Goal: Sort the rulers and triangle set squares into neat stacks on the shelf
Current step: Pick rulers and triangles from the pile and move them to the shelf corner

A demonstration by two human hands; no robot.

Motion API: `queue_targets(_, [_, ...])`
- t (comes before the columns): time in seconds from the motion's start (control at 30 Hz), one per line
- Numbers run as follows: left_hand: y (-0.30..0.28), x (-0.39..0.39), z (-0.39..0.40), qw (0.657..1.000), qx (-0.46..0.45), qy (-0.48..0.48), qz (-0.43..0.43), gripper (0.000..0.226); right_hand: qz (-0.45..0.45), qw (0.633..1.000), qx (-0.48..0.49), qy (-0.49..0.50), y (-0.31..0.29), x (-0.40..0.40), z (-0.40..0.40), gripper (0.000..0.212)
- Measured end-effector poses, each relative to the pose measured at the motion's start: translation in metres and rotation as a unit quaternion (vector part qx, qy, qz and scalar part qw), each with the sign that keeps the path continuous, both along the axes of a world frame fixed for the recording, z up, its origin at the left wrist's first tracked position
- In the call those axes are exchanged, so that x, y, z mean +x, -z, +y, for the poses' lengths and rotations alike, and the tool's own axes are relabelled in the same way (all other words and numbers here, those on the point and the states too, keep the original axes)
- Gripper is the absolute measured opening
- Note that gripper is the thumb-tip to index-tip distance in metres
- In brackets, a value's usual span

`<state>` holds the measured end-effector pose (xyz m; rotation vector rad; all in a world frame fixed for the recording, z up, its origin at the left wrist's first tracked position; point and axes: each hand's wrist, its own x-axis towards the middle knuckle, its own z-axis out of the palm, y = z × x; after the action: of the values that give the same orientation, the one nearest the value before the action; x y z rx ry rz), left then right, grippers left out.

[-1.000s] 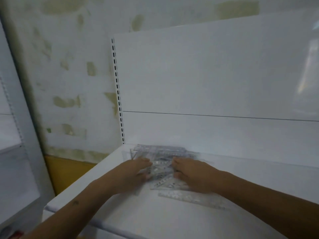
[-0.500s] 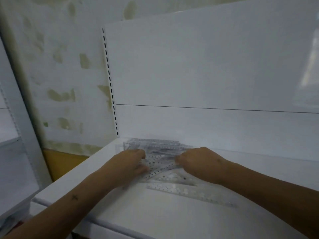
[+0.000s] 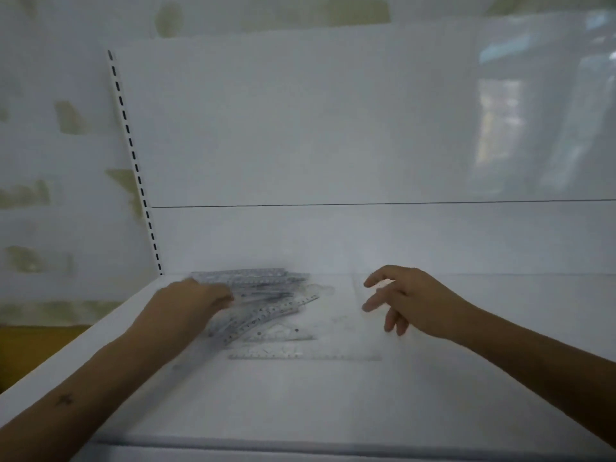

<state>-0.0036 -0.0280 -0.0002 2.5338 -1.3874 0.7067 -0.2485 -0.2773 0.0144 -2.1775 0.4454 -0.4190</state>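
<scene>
A loose pile of clear plastic rulers and set squares (image 3: 266, 295) lies at the back left of the white shelf (image 3: 300, 401). My left hand (image 3: 186, 305) rests palm down on the pile's left side, fingers curled over it. One clear ruler (image 3: 300, 355) lies flat by itself just in front of the pile. My right hand (image 3: 406, 301) hovers to the right of the pile with fingers spread. A faint clear set square (image 3: 360, 295) seems to hang at its fingertips, but blur hides the contact.
The shelf's white back panel (image 3: 333, 145) rises straight behind the pile, with a slotted upright (image 3: 133, 161) at its left edge. A patchy wall (image 3: 50, 195) stands left of the shelf. The shelf's left edge (image 3: 83, 341) drops off beside my left forearm.
My right hand has left the pile and moved right, opening its fingers. My left hand stays pressed on the pile. The camera has turned a little to the right.
</scene>
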Motion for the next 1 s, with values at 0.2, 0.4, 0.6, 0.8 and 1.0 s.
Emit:
queue_targets(0.2, [-0.015,-0.032,0.003,0.982,-0.146,0.112,0.032,0.031,0.017,0.981,0.175,0.087,-0.008,-0.049,0.024,0.016])
queue_targets(0.4, [-0.007,-0.081,-0.042,0.929,-0.101,0.267,0.235,0.032,-0.006,0.973,0.158,0.169,0.000,-0.122,0.043,0.021])
queue_targets(0.6, [0.004,-0.136,-0.098,0.891,-0.018,0.327,0.315,0.029,-0.004,0.965,0.077,0.252,0.002,-0.221,0.054,0.019])
queue_targets(0.8, [0.001,-0.193,-0.152,0.879,-0.012,0.324,0.349,0.040,-0.036,0.938,0.068,0.337,-0.002,-0.309,0.030,0.011])
queue_targets(1.0, [-0.004,-0.263,-0.221,0.862,-0.017,0.348,0.369,0.035,-0.072,0.917,0.078,0.384,0.003,-0.380,-0.035,0.012])
